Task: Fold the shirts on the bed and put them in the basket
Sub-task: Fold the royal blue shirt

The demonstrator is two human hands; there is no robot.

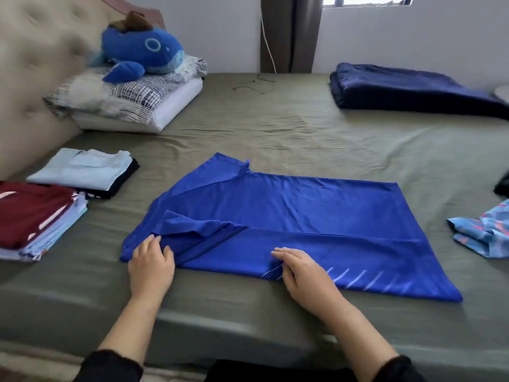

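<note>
If you lift now, the thin cloth may slide and the near fold open again — press it flat first. The blue shirt (289,216) lies spread on the bed (275,128), smooth, near edge folded over. Your left hand (151,264) and right hand (301,268) rest flat on it — fingers relaxed

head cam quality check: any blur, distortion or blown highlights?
Head view: headboard at left smeared by motion blur; window blown out; wide-angle bends the bed edges; blue shirt and both hands evenly lit, reasonably sharp.
</note>
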